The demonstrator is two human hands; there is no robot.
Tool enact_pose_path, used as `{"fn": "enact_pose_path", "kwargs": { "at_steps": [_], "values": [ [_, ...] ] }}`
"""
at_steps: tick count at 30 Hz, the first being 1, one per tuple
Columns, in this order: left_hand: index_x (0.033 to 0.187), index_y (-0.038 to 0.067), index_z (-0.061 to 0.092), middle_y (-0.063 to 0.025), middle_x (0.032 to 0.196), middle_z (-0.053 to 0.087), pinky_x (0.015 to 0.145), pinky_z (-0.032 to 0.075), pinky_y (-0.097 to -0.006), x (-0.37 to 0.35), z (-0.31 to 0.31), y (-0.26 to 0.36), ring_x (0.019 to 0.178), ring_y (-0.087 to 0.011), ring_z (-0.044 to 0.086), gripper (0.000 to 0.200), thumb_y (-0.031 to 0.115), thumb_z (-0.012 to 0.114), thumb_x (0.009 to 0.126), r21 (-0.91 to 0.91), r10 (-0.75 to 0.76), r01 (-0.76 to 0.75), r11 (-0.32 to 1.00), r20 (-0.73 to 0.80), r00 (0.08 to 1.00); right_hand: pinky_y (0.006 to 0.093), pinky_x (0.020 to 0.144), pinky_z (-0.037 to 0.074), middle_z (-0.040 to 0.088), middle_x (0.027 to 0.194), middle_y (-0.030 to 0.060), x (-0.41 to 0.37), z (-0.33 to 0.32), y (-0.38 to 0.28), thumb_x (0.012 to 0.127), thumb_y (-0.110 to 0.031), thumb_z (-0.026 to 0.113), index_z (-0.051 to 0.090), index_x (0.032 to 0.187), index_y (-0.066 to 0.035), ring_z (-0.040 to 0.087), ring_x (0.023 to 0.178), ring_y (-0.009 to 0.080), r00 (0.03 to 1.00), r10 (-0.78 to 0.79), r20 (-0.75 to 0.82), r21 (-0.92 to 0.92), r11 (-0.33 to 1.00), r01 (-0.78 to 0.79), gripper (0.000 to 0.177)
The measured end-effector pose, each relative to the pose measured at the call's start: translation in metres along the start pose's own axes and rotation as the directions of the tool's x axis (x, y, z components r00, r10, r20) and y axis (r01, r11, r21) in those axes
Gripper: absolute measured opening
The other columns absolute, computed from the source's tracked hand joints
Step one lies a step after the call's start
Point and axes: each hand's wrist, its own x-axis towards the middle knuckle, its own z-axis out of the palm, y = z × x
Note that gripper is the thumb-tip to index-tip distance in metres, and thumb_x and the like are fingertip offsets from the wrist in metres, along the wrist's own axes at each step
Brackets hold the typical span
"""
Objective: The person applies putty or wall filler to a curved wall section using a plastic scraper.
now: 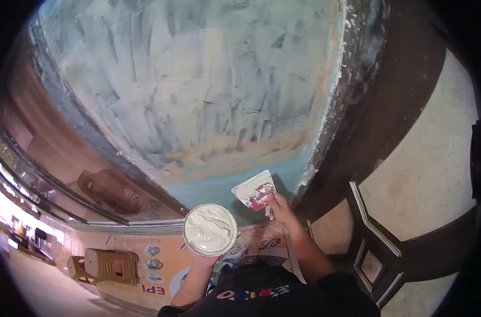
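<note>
My left hand [206, 260] is closed under a round tub [186, 232], holding it up in front of my body. Thick white putty [211, 226] fills the tub, with swirls and a dark hollow on its surface. To the right, my right hand [281, 210] grips a wide putty knife [254, 186], blade pointing up and left. White putty smears its red part and pale blade. Behind both hands rises a large wall panel [198, 84], streaked grey-green, with an orange-brown patch and a blue band low down. The knife overlaps the blue band in this view.
Brown plastic seats [111, 265] are stacked at the lower left beside an orange printed banner [156, 248]. Glass [45, 142] with dark frames runs along the left. On the right are a dark brown border [388, 121] and pale panels with white trim [375, 222].
</note>
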Motion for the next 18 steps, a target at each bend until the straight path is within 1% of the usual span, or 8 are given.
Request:
{"fn": "enact_pose_path", "kwargs": {
  "at_steps": [3, 4, 6, 8, 12, 15, 16, 18],
  "values": [
    [0.147, 0.011, 0.043, -0.0162, 0.152, 0.044, 0.114, 0.031, -0.0652, -0.001, -0.013, 0.019, 0.138, -0.0412, 0.042, 0.067, 0.056, 0.041, 0.098, 0.095, 0.068, -0.058, 0.994, -0.104, 0.992, 0.0226, 0.058, 0.045, 0.068, 0.082, 0.0031, 0.010, 0.028, -0.036, 0.107, -0.039, 0.046, 0.063, 0.109, -0.004, 0.058, 0.062, 0.0087, 0.980, -0.116, 0.164, -0.096, 0.987, 0.133, 0.038],
    [0.148, 0.012, 0.042, -0.0159, 0.153, 0.042, 0.112, 0.030, -0.0680, -0.003, -0.015, 0.023, 0.139, -0.0411, 0.041, 0.068, 0.058, 0.041, 0.097, 0.069, 0.075, -0.068, 0.995, -0.097, 0.992, 0.0247, 0.063, 0.048, 0.069, 0.093, 0.0037, 0.012, 0.037, -0.047, 0.107, -0.029, 0.048, 0.061, 0.126, -0.003, 0.059, 0.070, 0.0087, 0.953, -0.157, 0.259, -0.075, 0.980, 0.182, 0.035],
    [0.149, 0.012, 0.042, -0.0161, 0.154, 0.041, 0.112, 0.030, -0.0685, -0.008, -0.003, 0.034, 0.140, -0.0408, 0.040, 0.069, 0.058, 0.041, 0.097, 0.051, 0.104, -0.102, 0.993, -0.029, 0.994, 0.0247, 0.065, 0.049, 0.068, 0.098, 0.0029, 0.019, 0.054, -0.053, 0.106, -0.024, 0.047, 0.059, 0.131, -0.004, 0.059, 0.074, 0.0084, 0.939, -0.169, 0.301, -0.064, 0.978, 0.196, 0.034],
    [0.150, 0.012, 0.040, -0.0163, 0.154, 0.040, 0.113, 0.029, -0.0686, -0.018, -0.002, 0.041, 0.141, -0.0404, 0.039, 0.070, 0.058, 0.041, 0.096, 0.118, 0.190, -0.195, 0.974, 0.051, 0.980, 0.0240, 0.069, 0.049, 0.064, 0.106, 0.0010, 0.018, 0.069, -0.058, 0.102, -0.009, 0.046, 0.055, 0.140, -0.007, 0.056, 0.079, 0.0076, 0.941, -0.121, 0.316, -0.029, 0.990, 0.137, 0.039],
    [0.150, 0.010, 0.039, -0.0173, 0.155, 0.039, 0.115, 0.029, -0.0641, -0.041, -0.021, 0.065, 0.141, -0.0410, 0.039, 0.070, 0.057, 0.039, 0.097, 0.205, 0.262, -0.266, 0.942, 0.047, 0.964, 0.0227, 0.067, 0.047, 0.065, 0.103, 0.0006, 0.029, 0.072, -0.040, 0.104, -0.010, 0.045, 0.053, 0.143, -0.006, 0.054, 0.075, 0.0077, 0.882, -0.036, 0.470, 0.001, 0.999, 0.041, 0.040],
    [0.150, 0.009, 0.039, -0.0179, 0.155, 0.038, 0.116, 0.030, -0.0616, -0.057, -0.033, 0.084, 0.141, -0.0415, 0.038, 0.071, 0.057, 0.039, 0.097, 0.160, 0.297, -0.292, 0.943, -0.007, 0.955, 0.0213, 0.062, 0.045, 0.065, 0.104, 0.0006, 0.032, 0.088, -0.032, 0.103, -0.011, 0.045, 0.053, 0.142, -0.006, 0.054, 0.073, 0.0060, 0.915, 0.028, 0.403, -0.105, 0.994, 0.016, 0.040],
    [0.150, 0.009, 0.039, -0.0182, 0.155, 0.038, 0.116, 0.030, -0.0614, -0.061, -0.033, 0.091, 0.141, -0.0419, 0.038, 0.071, 0.057, 0.039, 0.098, 0.091, 0.281, -0.282, 0.955, 0.028, 0.959, 0.0208, 0.058, 0.044, 0.065, 0.102, 0.0003, 0.032, 0.096, -0.036, 0.100, -0.005, 0.047, 0.050, 0.144, -0.006, 0.053, 0.070, 0.0047, 0.929, 0.031, 0.368, -0.288, 0.954, 0.082, 0.044],
    [0.150, 0.009, 0.039, -0.0183, 0.155, 0.039, 0.116, 0.029, -0.0613, -0.068, -0.032, 0.102, 0.141, -0.0420, 0.038, 0.071, 0.057, 0.039, 0.098, 0.109, 0.287, -0.289, 0.951, 0.034, 0.957, 0.0213, 0.059, 0.045, 0.065, 0.101, 0.0011, 0.036, 0.119, -0.037, 0.099, -0.005, 0.051, 0.049, 0.145, -0.006, 0.054, 0.070, 0.0052, 0.944, 0.011, 0.331, -0.194, 0.979, 0.056, 0.046]
  ]
}}
